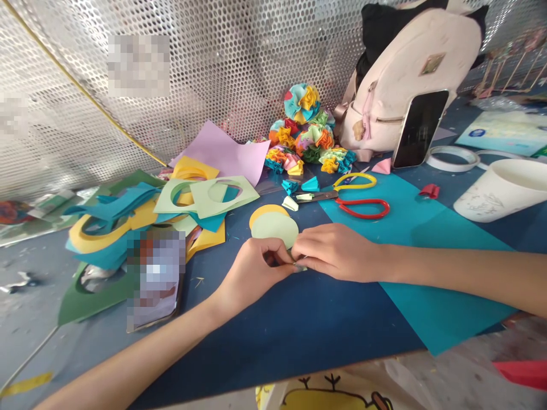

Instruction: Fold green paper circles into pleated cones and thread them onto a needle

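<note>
while the left hand (254, 267) and right hand (335, 250) meet just below frame ctr, fingertips of both are pinched nearly closed on a small paper piece (302, 268), mostly hidden, so can't tell its fold. just above lies a pale green disc (274, 229), flat over a yellow disc (261, 211). cutting's prob done for these, w/ holed sheets (245, 196) mid left; ruffled paper balls (305, 102), upper ctr, look finished; folded bits (290, 203) by the scissors (331, 195), right of ctr, seem loose, & both discs aren't folded yet.
</note>
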`<state>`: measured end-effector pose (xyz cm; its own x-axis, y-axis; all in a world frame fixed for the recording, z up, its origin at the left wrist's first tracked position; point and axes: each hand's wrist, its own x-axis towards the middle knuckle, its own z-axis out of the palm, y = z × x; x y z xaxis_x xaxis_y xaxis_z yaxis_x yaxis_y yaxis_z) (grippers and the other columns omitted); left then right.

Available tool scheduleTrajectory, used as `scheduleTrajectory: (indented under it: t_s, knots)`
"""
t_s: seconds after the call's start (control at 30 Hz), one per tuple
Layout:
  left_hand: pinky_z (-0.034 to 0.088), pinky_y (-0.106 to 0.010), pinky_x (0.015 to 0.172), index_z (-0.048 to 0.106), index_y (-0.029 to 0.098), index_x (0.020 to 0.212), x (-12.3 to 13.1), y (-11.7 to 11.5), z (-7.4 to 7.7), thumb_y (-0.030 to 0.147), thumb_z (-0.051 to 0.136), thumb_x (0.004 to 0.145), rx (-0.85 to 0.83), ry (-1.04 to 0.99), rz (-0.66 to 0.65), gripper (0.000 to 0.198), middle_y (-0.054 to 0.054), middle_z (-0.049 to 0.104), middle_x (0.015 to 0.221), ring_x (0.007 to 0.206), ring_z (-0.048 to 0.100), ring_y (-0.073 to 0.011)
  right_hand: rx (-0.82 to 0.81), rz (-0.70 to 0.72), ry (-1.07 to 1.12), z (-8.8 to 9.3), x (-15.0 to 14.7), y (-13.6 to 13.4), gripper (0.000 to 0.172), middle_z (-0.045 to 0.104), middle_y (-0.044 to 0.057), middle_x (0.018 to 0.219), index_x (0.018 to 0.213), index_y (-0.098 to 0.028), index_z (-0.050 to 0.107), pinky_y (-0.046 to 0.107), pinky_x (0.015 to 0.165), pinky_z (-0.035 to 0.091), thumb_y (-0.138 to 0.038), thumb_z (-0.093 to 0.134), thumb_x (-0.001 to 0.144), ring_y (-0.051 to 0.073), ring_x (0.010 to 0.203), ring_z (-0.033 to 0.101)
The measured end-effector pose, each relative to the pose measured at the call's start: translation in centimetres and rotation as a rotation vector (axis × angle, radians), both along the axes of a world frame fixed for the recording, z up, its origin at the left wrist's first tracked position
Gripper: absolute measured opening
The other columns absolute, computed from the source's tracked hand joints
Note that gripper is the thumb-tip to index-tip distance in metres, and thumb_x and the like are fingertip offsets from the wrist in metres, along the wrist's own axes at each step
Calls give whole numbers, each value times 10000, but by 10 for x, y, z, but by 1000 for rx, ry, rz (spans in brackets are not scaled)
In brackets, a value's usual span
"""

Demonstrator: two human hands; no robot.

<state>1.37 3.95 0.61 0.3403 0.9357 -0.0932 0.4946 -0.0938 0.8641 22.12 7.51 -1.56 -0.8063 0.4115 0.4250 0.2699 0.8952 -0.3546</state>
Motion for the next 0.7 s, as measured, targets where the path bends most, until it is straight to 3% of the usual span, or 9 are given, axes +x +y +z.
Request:
scheduleTrajectory:
  t_s: [0.27,0.47,0.57,0.7]
  knots:
    - [395,-256,668,648,190,696,0,-2,1,142,806,728,263,207,-81,168,52,640,677,640,503,-114,-112,13,47,-1,2,4,137,644,1,837,916,-185,622,247,688,372,-203,513,996,131,807,550]
    - [400,-274,768,725,225,823,-7,-7,-3,186,684,859,195,205,-93,68,40,681,837,718,551,-114,-138,0,58,-5,3,7,135,669,5,840,900,-188,639,250,686,377,-193,533,983,139,813,555]
    - [392,-253,662,741,207,760,-6,-7,-4,151,625,855,156,142,-53,160,30,647,732,652,504,-107,-129,4,53,-4,3,5,125,659,2,829,901,-189,628,251,679,372,-181,529,977,136,804,553]
    - [353,-234,557,732,178,671,-2,-2,-3,133,688,746,60,89,13,98,27,611,643,580,444,-94,-78,2,18,-1,2,1,94,644,6,847,918,-182,609,263,688,369,-185,527,964,137,792,543]
